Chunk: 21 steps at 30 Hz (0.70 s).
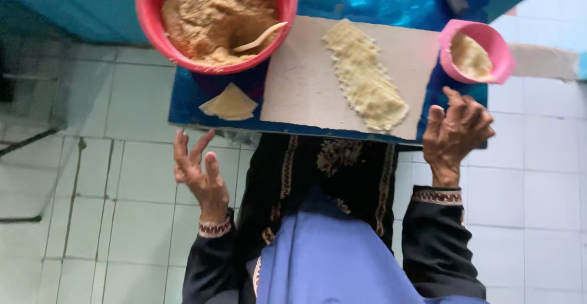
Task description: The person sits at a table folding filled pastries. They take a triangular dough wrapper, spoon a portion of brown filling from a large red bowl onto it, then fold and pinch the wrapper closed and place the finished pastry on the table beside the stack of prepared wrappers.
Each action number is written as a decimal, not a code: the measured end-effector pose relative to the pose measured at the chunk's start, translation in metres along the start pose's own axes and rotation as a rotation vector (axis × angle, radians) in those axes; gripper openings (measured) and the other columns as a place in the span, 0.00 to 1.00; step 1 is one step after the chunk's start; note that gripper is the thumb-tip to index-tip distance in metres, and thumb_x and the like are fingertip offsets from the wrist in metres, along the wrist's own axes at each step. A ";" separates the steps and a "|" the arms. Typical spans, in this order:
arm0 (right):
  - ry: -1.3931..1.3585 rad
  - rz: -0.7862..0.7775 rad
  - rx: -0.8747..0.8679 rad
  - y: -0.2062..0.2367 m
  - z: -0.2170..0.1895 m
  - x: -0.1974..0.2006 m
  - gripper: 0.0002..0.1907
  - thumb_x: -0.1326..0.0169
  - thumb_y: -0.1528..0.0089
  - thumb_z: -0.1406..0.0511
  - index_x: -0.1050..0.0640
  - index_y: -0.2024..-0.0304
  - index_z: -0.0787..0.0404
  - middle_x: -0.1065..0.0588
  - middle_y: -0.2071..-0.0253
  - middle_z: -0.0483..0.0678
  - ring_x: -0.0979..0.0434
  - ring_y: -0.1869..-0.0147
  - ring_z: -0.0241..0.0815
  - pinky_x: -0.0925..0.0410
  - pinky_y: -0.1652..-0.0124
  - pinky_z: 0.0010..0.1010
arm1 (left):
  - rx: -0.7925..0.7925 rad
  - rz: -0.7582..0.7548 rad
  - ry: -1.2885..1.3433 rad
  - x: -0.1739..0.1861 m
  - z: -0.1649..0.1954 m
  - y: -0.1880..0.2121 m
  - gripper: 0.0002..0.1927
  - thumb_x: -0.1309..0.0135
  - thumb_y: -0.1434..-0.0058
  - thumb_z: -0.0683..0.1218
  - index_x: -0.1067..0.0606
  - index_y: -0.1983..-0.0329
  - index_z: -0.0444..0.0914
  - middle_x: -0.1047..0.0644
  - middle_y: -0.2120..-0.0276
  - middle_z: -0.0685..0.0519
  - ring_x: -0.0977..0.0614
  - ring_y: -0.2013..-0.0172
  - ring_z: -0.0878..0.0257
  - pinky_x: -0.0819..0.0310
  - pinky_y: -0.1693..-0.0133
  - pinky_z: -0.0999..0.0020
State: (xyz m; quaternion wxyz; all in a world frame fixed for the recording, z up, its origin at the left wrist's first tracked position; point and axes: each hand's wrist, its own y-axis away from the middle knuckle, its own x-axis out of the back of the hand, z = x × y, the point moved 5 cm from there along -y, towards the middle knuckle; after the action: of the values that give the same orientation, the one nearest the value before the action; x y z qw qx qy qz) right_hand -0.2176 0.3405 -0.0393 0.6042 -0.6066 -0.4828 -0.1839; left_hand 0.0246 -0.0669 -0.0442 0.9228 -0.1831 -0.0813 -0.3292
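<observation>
Bare, both raised: left hand (199,172) spread open, right hand (455,130) loosely curled, holding nothing, just beside the pastry strip (367,81) on the table (299,84).

Black long sleeves, each ending at the wrist in a narrow cuff band of red-brown and pale woven pattern, left hand (199,172) and right hand (455,133) bare; black garment front with pale embroidered bands and motifs, blue cloth draped over it nearer.
</observation>
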 end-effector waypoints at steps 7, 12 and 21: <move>-1.339 -0.225 -0.499 0.003 0.022 0.031 0.33 0.63 0.27 0.40 0.28 0.35 0.54 0.31 0.46 0.40 0.37 0.40 0.35 0.48 0.41 0.32 | 0.015 -0.128 0.004 -0.013 0.012 0.029 0.26 0.42 0.33 0.41 0.35 0.33 0.33 0.21 0.54 0.47 0.22 0.43 0.59 0.33 0.34 0.59; -1.788 -0.297 -0.673 0.024 0.001 0.051 0.34 0.61 0.27 0.41 0.28 0.36 0.58 0.31 0.46 0.43 0.35 0.40 0.37 0.42 0.41 0.35 | -0.028 -0.213 -0.107 -0.029 0.024 0.039 0.26 0.41 0.35 0.38 0.33 0.35 0.33 0.19 0.54 0.49 0.26 0.41 0.58 0.42 0.33 0.60; -1.950 -0.331 -0.471 0.021 -0.039 0.066 0.36 0.47 0.32 0.40 0.30 0.33 0.57 0.33 0.44 0.45 0.37 0.34 0.38 0.40 0.38 0.38 | -0.282 -0.295 -0.150 -0.057 0.087 0.034 0.21 0.37 0.41 0.43 0.25 0.44 0.38 0.22 0.47 0.49 0.29 0.38 0.51 0.41 0.33 0.57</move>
State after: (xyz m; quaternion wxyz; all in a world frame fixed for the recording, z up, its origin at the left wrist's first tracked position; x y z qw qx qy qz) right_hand -0.1558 0.3327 0.0100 -0.2209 -0.5214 -0.7945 0.2194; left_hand 0.0001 0.0245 0.0110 0.8211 -0.3206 -0.1285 -0.4544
